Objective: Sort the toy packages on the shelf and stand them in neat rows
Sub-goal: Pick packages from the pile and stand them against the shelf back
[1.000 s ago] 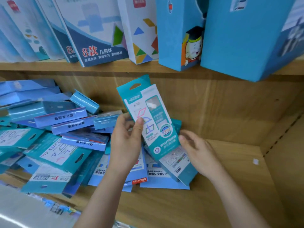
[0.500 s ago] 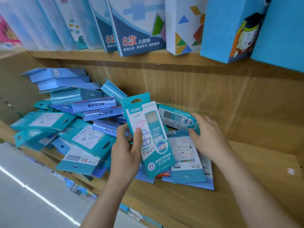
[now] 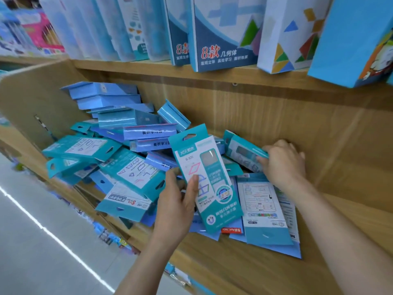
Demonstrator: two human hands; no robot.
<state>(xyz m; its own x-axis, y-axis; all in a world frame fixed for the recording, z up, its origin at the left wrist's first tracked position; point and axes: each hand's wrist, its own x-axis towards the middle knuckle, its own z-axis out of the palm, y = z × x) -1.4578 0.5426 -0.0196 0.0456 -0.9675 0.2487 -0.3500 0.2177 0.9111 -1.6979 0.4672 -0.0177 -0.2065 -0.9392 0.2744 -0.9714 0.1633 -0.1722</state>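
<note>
L hand (image 3: 175, 204), R hand (image 3: 284, 163) gripping teal pkgs (image 3: 210, 211)

teal-and-white packages (image 3: 205, 179), blue packs (image 3: 106, 96), pale wood shelf (image 3: 265, 128)

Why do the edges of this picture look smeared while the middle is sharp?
Head view: the teal package in the left hand is fairly sharp; the floor and pink boxes at far left are blurred; the wide lens bows the upper shelf.

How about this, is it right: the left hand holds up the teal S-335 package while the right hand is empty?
Not quite. The head view shows the right hand gripping another teal package; the left hand does hold up the S-335 package.
</note>
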